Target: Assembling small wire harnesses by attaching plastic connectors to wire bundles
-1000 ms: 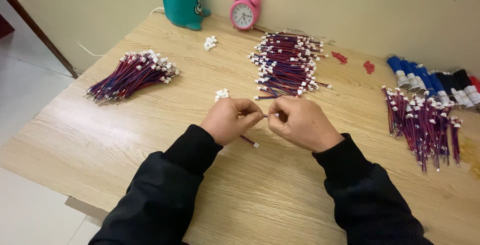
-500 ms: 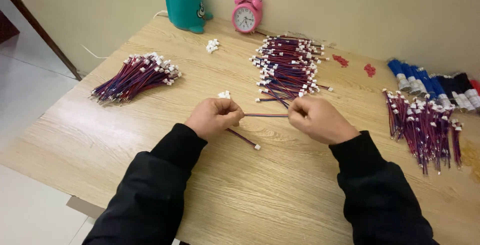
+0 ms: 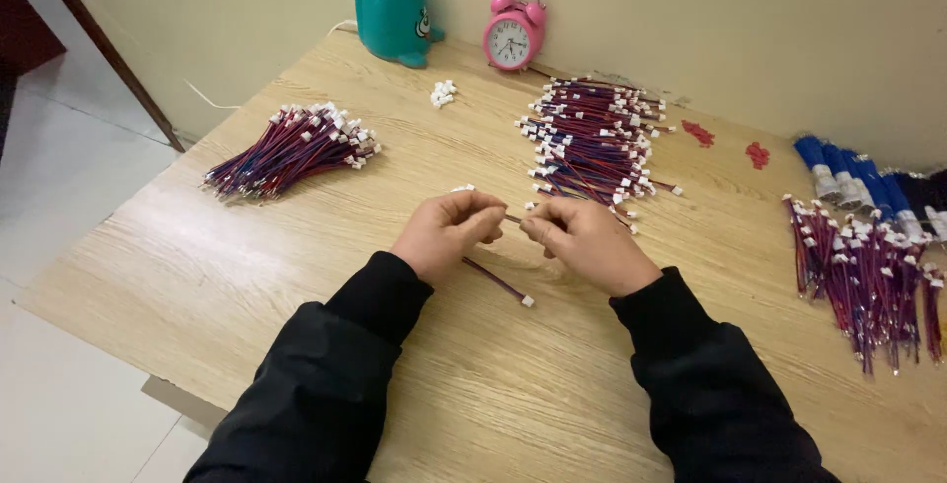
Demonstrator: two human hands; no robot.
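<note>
My left hand (image 3: 449, 233) and my right hand (image 3: 584, 241) meet over the middle of the wooden table (image 3: 197, 276), both pinching the ends of a short red-and-blue wire (image 3: 512, 218) that spans the small gap between them. A second wire with a white connector (image 3: 501, 283) hangs from my left hand and lies on the table below it. Just beyond my hands lies a big pile of the same wires (image 3: 592, 143).
Another wire bundle (image 3: 291, 150) lies at the left, a third (image 3: 863, 271) at the right beside blue and black rolls (image 3: 858, 182). Loose white connectors (image 3: 442, 94), a teal holder (image 3: 392, 7) and a pink alarm clock (image 3: 513, 37) stand at the back.
My hands, apart with the wire stretched between them half a second ago, have come back together, so only a short piece of wire shows between them.
</note>
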